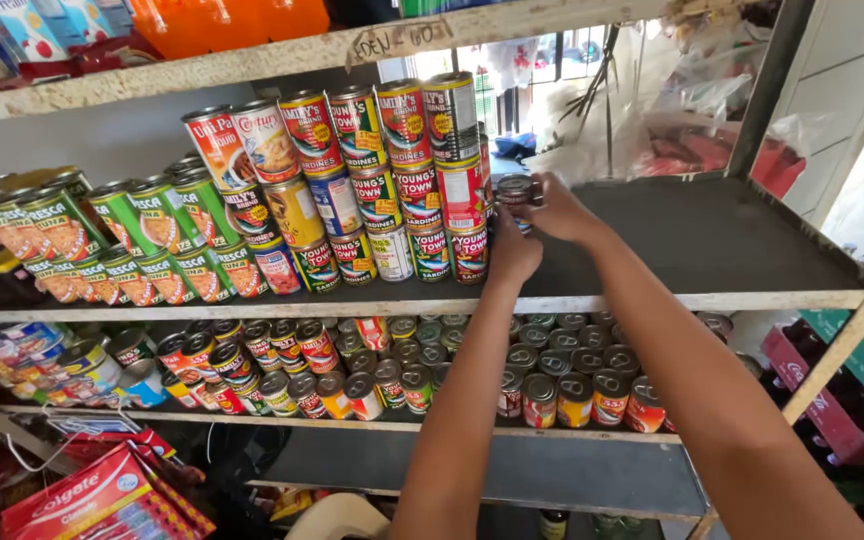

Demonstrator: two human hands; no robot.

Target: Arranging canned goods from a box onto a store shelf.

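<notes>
Stacked cans (392, 185) stand three high on the middle shelf (712, 300), with flatter tuna cans (122, 245) piled to their left. At the stack's right end, the right hand (557, 210) holds a small can (515, 190), and the left hand (514, 250) sits just below it. More cans (562, 375) fill the lower shelf (202, 418). Packets (102, 495) lie beneath, at the left.

A wooden shelf (712, 300) carries stacked tins (372, 190) (three high) — its right part dark board.
</notes>
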